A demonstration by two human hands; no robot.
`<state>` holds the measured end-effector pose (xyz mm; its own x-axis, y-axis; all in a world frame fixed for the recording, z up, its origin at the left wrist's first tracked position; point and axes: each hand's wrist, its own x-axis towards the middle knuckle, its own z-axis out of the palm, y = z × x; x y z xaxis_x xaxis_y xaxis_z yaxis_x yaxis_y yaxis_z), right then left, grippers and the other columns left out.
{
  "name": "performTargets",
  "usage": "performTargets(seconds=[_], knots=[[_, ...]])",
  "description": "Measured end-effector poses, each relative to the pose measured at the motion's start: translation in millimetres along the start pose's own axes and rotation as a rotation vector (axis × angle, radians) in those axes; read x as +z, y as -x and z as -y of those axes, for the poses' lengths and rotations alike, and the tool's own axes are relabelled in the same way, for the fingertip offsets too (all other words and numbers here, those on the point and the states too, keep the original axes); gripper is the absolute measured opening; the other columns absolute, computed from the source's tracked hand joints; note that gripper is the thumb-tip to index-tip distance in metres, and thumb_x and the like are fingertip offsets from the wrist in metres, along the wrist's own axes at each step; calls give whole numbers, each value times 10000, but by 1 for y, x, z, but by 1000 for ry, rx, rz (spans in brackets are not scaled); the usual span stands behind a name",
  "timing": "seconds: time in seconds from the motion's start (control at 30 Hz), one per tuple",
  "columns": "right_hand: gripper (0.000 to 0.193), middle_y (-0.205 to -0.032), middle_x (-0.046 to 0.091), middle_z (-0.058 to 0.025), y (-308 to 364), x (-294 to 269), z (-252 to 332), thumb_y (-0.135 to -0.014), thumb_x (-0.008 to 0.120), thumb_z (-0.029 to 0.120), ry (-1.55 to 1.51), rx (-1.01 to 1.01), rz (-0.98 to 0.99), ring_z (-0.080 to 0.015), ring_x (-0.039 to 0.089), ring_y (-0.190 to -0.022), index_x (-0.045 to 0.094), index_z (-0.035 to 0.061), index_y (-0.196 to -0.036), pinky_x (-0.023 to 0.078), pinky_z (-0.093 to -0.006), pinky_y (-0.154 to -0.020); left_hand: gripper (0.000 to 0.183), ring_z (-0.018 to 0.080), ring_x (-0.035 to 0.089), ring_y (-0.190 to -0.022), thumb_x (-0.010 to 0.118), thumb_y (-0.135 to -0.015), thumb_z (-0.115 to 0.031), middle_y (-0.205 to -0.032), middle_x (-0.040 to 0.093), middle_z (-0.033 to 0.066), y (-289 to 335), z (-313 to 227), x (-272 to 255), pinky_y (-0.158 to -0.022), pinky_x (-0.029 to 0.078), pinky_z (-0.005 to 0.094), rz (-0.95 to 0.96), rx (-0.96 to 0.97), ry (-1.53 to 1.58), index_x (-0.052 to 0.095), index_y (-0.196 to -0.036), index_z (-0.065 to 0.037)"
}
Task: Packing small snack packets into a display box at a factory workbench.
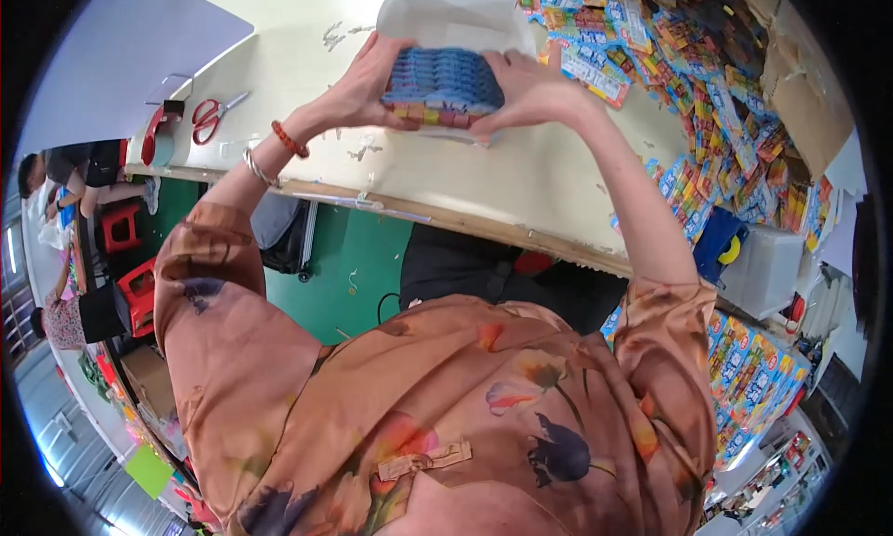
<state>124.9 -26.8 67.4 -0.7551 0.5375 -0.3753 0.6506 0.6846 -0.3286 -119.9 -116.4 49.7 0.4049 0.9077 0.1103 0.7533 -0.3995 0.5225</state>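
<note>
Left hand [358, 87], right hand [539, 91] | fingers pinch blue-topped rectangular packet stack [442, 78] between | long axis, blurred, seemingly along cream worktop's [437, 182] near edge

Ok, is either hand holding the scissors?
No, the scissors lie on the table; left hand and right hand grip a blue stack.

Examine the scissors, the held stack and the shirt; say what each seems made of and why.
Scissors: pale grey, shiny blades suggest metal; the smooth red handles look like plastic.
Held stack: probably thin, printed plastic film, judging by its glossy blue ridges, though blur leaves this open.
Shirt: satin-like fabric, with soft folds and sheen; fibre unclear.
</note>
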Motion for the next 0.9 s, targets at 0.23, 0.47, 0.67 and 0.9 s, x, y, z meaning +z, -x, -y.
performTargets(seconds=[0.23, 0.47, 0.67, 0.9], knots=[[211, -865, 619, -172, 22, 24, 21, -754, 696, 158, -204, -279, -479, -370, 594, -842, 595, 5, -857, 486, -415, -736, 1051, 321, 405, -1253, 845, -585, -445, -1246, 449, 188, 4, 10, 6, -1164, 79, 473, 64, -93, -34, 292, -1349, 18], [111, -821, 639, -203, 13, 15, 24, -765, 645, 94, -45, -221, -312, -388, 629, -810, 650, 3, -827, 511, -444, -692, 1018, 330, 266, -1367, 707, -715, -619, -1396, 321, 222, -1, 26, 8, -1174, 68, 428, 139, -189, 33, 251, -1422, -45], [109, -812, 662, -189, 7, 25, 59, -760, 585, 54, 291, -267, -317, -337, 671, -798, 669, -13, -783, 557, -417, -676, 892, 283, 391, -1293, 723, -728, -562, -1287, 474, 133, -9, 15, -4, -1171, 65, 476, 303, -50, -257, 334, -1397, -119], [101, -814, 669, -136, 9, 38, 58, -772, 578, 76, 289, -269, -351, -315, 671, -809, 676, 49, -768, 547, -414, -665, 998, 262, 413, -1314, 626, -685, -734, -1351, 494, 115, -24, -6, -10, -1156, -13, 514, 548, -254, -498, 321, -1455, -177]])
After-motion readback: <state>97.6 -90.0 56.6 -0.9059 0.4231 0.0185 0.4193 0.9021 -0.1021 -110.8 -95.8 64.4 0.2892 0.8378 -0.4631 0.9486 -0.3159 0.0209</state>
